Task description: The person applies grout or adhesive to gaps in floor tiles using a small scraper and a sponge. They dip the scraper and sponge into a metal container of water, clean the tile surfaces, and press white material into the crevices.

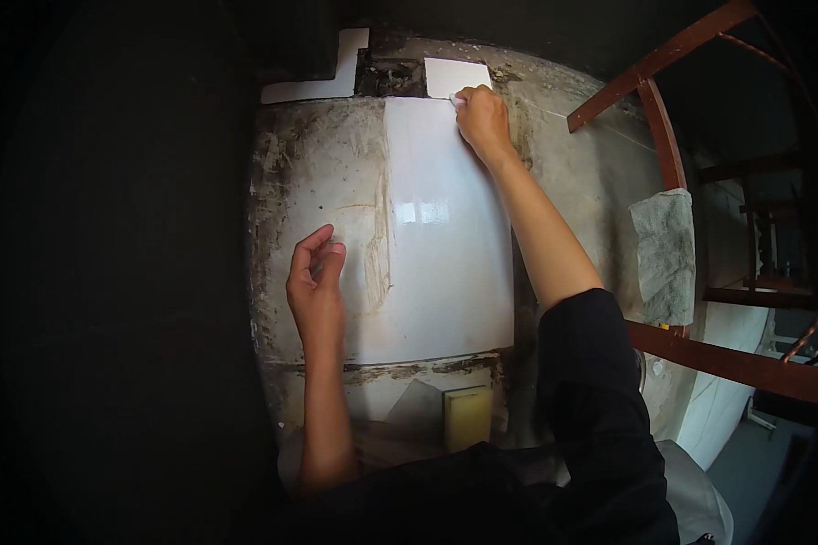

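My right hand [485, 124] reaches to the top edge of a large glossy white tile [450, 282]. Its thumb and fingers are pinched on a small white piece [456, 98], too small to make out. Just above the fingertips is a small white tile piece [445, 76]. My left hand [316, 277] hovers over bare grey cement [323, 173], left of the large tile, touching neither. Its fingers are curled toward the thumb, and something tiny and pale seems to be between the tips.
Up left sits an L-shaped white tile piece [332, 89], with a dark rough gap [393, 76] to its right. A yellow sponge [469, 418] stands near my body. On the right, a grey cloth [663, 259] hangs over a reddish-brown metal frame [732, 361].
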Tool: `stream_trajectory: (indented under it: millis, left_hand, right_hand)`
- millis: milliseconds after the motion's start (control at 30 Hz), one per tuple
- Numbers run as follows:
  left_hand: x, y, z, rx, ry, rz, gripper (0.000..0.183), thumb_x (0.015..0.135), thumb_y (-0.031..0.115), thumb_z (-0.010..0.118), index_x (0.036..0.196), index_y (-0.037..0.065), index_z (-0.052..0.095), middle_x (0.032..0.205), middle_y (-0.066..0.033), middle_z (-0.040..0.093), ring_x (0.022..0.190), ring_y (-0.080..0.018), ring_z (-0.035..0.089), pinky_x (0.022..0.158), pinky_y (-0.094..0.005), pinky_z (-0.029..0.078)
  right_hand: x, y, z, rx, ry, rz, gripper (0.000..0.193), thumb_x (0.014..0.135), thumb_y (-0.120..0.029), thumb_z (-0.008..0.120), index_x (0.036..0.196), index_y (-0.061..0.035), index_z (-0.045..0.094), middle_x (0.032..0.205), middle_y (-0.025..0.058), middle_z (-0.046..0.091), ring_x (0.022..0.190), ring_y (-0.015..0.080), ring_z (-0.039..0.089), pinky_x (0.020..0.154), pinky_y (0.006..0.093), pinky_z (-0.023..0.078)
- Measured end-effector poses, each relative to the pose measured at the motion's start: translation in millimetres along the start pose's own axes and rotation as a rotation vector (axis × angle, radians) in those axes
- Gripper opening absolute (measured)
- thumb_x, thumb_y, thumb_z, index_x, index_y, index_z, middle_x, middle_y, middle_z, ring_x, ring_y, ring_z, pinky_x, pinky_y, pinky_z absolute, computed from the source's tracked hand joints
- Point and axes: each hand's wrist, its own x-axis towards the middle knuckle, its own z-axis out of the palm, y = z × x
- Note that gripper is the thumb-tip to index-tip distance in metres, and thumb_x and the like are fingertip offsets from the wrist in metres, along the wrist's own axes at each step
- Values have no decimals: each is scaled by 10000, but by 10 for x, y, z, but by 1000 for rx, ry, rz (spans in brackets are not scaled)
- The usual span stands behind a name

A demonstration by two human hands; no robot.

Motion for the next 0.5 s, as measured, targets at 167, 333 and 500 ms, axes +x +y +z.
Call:
stream_trajectory:
  millis: [167, 333, 500]
  left_hand:
    - [-32, 40, 66, 64, -64, -23, 296, 889, 143, 594, 1168, 43, 591, 1248, -117, 569, 1208, -228, 487, 1003, -331, 371]
    - [-4, 1, -1, 33, -58, -10, 297, 893, 143, 592, 1174, 44, 591, 1247, -119, 569, 1206, -232, 486, 1004, -338, 373]
    - [-9, -2, 21, 39, -52, -10, 297, 891, 151, 597, 1169, 43, 596, 1239, -124, 573, 1199, -236, 490, 1008, -347, 365]
  right_hand:
    - [39, -267, 222, 85, -58, -165, 243, 734, 43, 582, 914, -45, 720, 964, 184, 653, 956, 337, 614, 871, 389, 488]
    - [-127, -290, 165, 107, -210, -384, 216, 782, 37, 603, 907, -86, 730, 934, 77, 680, 901, 250, 627, 827, 331, 508]
    - [-622, -259, -71, 141, -262, -494, 230, 765, 75, 602, 897, -69, 724, 905, 70, 681, 878, 227, 624, 801, 315, 514]
